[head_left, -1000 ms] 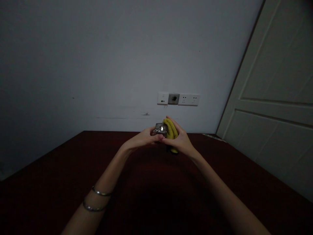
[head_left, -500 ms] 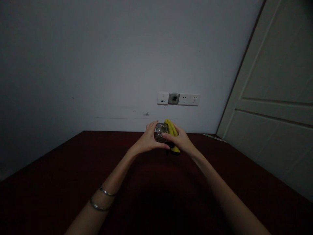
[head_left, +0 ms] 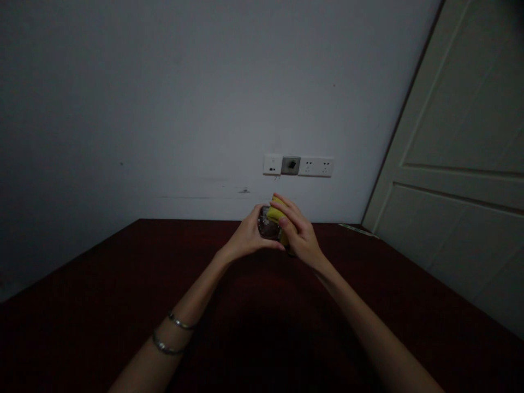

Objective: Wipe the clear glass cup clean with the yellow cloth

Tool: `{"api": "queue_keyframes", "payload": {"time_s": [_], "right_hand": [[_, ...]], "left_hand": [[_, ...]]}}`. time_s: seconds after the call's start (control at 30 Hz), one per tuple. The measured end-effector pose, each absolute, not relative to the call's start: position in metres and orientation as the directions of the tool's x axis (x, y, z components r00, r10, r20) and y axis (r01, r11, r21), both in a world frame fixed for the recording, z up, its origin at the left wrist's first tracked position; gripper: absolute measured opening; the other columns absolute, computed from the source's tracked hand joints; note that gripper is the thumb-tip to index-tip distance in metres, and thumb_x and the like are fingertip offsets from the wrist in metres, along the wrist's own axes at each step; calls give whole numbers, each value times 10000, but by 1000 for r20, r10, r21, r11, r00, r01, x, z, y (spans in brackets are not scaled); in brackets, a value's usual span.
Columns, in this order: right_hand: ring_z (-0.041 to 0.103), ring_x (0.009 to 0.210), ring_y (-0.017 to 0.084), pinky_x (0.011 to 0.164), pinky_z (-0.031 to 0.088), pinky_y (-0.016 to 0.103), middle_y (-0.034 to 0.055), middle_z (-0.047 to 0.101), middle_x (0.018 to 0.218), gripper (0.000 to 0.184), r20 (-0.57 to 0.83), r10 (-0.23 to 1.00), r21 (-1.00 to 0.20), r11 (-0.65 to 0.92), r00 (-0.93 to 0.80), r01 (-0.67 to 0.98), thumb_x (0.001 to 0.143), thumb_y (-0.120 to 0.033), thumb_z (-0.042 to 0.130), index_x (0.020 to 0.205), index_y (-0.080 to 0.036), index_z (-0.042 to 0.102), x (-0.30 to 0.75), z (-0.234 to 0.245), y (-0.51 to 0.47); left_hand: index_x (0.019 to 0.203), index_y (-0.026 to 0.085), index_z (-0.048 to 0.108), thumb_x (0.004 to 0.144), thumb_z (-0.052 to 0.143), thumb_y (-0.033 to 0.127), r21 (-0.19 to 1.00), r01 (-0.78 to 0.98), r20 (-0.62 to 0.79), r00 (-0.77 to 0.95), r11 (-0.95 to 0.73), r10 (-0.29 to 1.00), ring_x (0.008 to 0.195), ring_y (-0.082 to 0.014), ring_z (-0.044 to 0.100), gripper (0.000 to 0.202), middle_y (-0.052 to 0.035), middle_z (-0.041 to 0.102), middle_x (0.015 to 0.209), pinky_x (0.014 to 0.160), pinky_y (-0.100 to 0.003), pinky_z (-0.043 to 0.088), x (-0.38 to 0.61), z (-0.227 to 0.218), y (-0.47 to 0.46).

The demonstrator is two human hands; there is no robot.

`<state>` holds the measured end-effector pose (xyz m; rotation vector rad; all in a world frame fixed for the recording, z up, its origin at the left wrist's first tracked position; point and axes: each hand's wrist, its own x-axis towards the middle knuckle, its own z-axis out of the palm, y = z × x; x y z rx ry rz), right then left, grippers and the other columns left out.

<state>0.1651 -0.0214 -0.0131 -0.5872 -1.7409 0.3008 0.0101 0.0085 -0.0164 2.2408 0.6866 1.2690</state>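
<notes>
My left hand (head_left: 246, 233) is closed round a small, clear glass container (head_left: 267, 229), thumb below and fingers on top. In my right hand (head_left: 301, 232) is a bunched yellow cloth (head_left: 277, 212) with a dark edge. The cloth lies against the right side of the container and covers part of it. My right fingers stretch over the top of the cloth, and the thumb presses on its near side. Both hands are held close together above the far part of the dark red table (head_left: 184, 284). Dim light hides the container's exact shape.
Behind the table rises a pale wall (head_left: 184, 109) with a row of sockets and switches (head_left: 298, 165). A light panelled door (head_left: 458, 164) stands along the right. A thin flat strip (head_left: 358, 230) lies at the table's far right edge.
My right hand has shifted the cloth up and left, over the container's upper right part. Its thumb has moved off the container's front onto the cloth. The left hand has barely moved.
</notes>
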Motion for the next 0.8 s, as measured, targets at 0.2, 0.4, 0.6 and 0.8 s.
{"api": "queue_keyframes", "payload": {"time_s": [0.2, 0.4, 0.6, 0.8], "right_hand": [[553, 1152, 211, 1028, 389, 428, 44, 630, 1210, 312, 708, 702, -706, 708, 77, 22, 832, -445, 544, 1037, -250, 676, 160, -12, -13], [592, 1094, 213, 1009, 409, 442, 53, 667, 1141, 282, 684, 722, -730, 681, 107, 67, 817, -425, 568, 981, -236, 700, 161, -11, -10], [491, 1223, 215, 1055, 364, 451, 25, 562, 1295, 277, 874, 442, -366, 873, -204, 321, 771, -303, 653, 1047, -300, 678, 164, -8, -25], [597, 1085, 206, 1001, 424, 419, 54, 659, 1148, 215, 794, 608, -589, 776, -16, 225, 787, -340, 628, 963, -250, 713, 165, -7, -15]], "left_hand": [[1207, 182, 380, 467, 846, 407, 596, 171, 661, 450, -785, 600, 1083, -277, 532, 903, -109, 529, 1172, 941, -441, 426, 14, -18, 7], [1242, 180, 379, 489, 836, 411, 519, 192, 677, 503, -833, 538, 1157, -298, 485, 910, -134, 495, 1235, 998, -476, 380, 15, -17, 7], [1232, 195, 393, 549, 808, 379, 517, 193, 672, 513, -834, 535, 1156, -297, 484, 820, -124, 486, 1230, 984, -495, 396, 13, -23, 11], [1288, 180, 349, 520, 818, 435, 410, 271, 686, 537, -871, 490, 1213, -330, 436, 935, -150, 453, 1282, 1028, -524, 342, 12, -24, 11]]}}
